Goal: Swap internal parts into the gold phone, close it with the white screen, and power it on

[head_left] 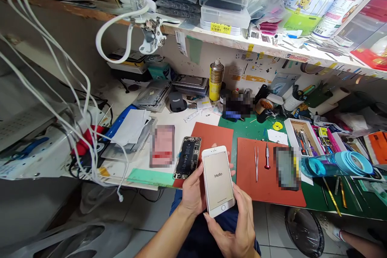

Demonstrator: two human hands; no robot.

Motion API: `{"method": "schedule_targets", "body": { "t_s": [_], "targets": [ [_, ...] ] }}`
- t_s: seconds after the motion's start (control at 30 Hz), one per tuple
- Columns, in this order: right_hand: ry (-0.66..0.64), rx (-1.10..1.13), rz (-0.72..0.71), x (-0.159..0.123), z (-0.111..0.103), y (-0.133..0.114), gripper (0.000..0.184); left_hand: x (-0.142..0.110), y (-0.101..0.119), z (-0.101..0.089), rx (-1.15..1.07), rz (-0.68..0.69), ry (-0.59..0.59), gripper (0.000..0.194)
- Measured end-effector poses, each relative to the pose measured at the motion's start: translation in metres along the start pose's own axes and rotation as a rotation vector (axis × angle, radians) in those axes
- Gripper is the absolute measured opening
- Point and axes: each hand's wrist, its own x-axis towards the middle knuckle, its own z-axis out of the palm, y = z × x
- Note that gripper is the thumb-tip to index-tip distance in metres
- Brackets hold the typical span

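Note:
A white smartphone (218, 188) with a lit screen reading "Hello" is held over the front edge of the bench. My left hand (193, 191) wraps around its left side and back, with fingertips showing past the right edge. Closed on its lower right side and bottom corner is my right hand (240, 221). Just left of the phone lies an opened phone body (188, 157) with its black battery and boards exposed. Tweezers (256, 164) and a small screwdriver (267, 155) rest on the red mat (246, 185) to the right.
A blue water bottle (335, 164) lies on its side at the right, near a tool box (302, 135). White cables (87, 100) hang at the left. Above the bench runs a loaded shelf (266, 44). A yellow spray can (216, 80) stands at the back.

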Motion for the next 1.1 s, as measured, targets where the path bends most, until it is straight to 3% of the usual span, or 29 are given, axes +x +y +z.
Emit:
{"method": "schedule_targets", "body": {
  "t_s": [0.77, 1.1],
  "targets": [
    [-0.001, 0.025, 0.026, -0.0031, -0.0018, 0.0022, 0.073, -0.0016, 0.0034, -0.0050, 0.063, 0.029, -0.087, 0.083],
    [-0.007, 0.033, 0.028, -0.0042, -0.0019, 0.0024, 0.074, -0.0020, 0.0024, -0.0067, 0.070, 0.048, -0.047, 0.087]
  ]
}}
